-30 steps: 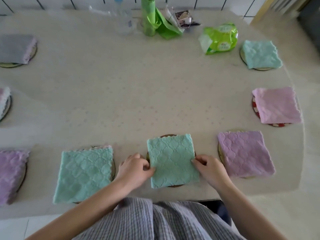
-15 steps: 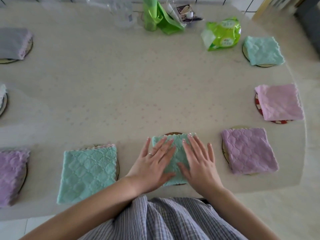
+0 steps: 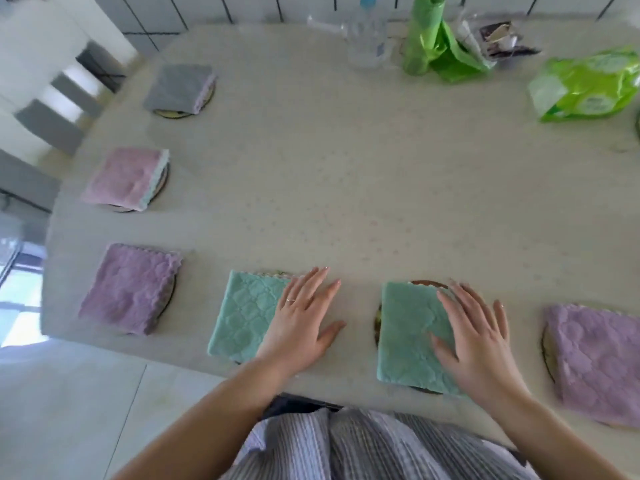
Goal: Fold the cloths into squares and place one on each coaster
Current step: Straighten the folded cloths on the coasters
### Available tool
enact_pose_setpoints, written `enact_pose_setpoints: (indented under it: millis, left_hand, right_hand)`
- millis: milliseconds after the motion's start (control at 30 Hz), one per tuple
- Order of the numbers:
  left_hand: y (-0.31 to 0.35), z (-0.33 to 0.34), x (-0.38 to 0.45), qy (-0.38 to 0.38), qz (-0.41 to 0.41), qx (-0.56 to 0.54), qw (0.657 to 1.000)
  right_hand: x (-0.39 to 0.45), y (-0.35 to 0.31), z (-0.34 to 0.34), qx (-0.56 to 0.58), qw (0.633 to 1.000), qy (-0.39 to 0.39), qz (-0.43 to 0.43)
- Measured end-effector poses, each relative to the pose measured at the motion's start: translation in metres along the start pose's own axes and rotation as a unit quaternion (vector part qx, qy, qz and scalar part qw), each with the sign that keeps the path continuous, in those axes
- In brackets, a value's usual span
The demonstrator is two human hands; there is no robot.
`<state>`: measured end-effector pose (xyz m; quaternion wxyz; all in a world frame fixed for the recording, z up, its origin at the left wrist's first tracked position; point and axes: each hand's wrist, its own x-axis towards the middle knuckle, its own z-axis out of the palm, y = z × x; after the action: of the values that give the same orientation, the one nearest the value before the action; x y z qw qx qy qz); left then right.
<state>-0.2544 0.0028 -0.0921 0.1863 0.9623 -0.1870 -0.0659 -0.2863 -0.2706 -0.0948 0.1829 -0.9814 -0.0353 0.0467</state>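
A folded teal cloth [image 3: 408, 334] lies on a round coaster [image 3: 378, 323] near the table's front edge. My right hand [image 3: 478, 337] lies flat on its right side with straight fingers. My left hand [image 3: 301, 317] is flat too, over the right edge of a second teal cloth [image 3: 246, 313] and the bare table. Further folded cloths sit on coasters: a purple cloth [image 3: 131, 289], a pink cloth [image 3: 124, 178], a grey cloth [image 3: 178, 88] along the left, and another purple cloth [image 3: 595, 358] at the right.
At the table's [image 3: 346, 185] far edge stand a clear water bottle [image 3: 367, 39], a green bag roll [image 3: 429, 39], a dark wrapper [image 3: 502, 39] and a green tissue pack [image 3: 585, 88]. White floor tiles lie to the left below the table edge.
The view has swung left. My hands pinched the middle teal cloth's sides, then pressed it flat together. Now my left hand has slid off to the neighbouring teal cloth; my right stays.
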Motion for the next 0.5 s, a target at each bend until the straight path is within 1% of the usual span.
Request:
enact_pose_setpoints:
  millis: [33,100,167,233,300,333,400,433,500]
  left_hand:
    - [-0.015,-0.008,-0.009,0.048,-0.046,-0.024,0.998]
    - [-0.045,-0.026,-0.026,0.127,-0.144,-0.048,0.980]
    - [-0.073,-0.040,-0.041,0.172,-0.223,-0.065,0.957]
    - [-0.095,-0.052,-0.050,0.173,-0.305,-0.111,0.930]
    - [-0.116,-0.056,-0.056,0.135,-0.374,-0.165,0.903]
    - [-0.125,-0.056,-0.058,0.111,-0.387,-0.182,0.897]
    - [-0.143,-0.059,-0.062,0.067,-0.369,-0.207,0.904]
    - [-0.150,-0.062,-0.063,0.043,-0.349,-0.207,0.913]
    - [-0.160,-0.068,-0.065,-0.012,-0.289,-0.191,0.938]
  right_hand:
    - [0.007,-0.008,-0.002,0.002,1.000,0.007,-0.030]
    - [0.020,-0.029,-0.004,0.005,0.997,0.003,-0.082]
    - [0.027,-0.054,-0.004,0.019,0.993,-0.017,-0.119]
    - [0.031,-0.082,-0.002,0.058,0.989,-0.059,-0.124]
    - [0.032,-0.111,0.004,0.146,0.977,-0.133,-0.076]
    - [0.032,-0.124,0.009,0.186,0.966,-0.174,-0.035]
    - [0.033,-0.147,0.023,0.213,0.947,-0.234,0.046]
    - [0.034,-0.156,0.031,0.212,0.943,-0.243,0.080]
    - [0.032,-0.169,0.046,0.223,0.937,-0.219,0.157]
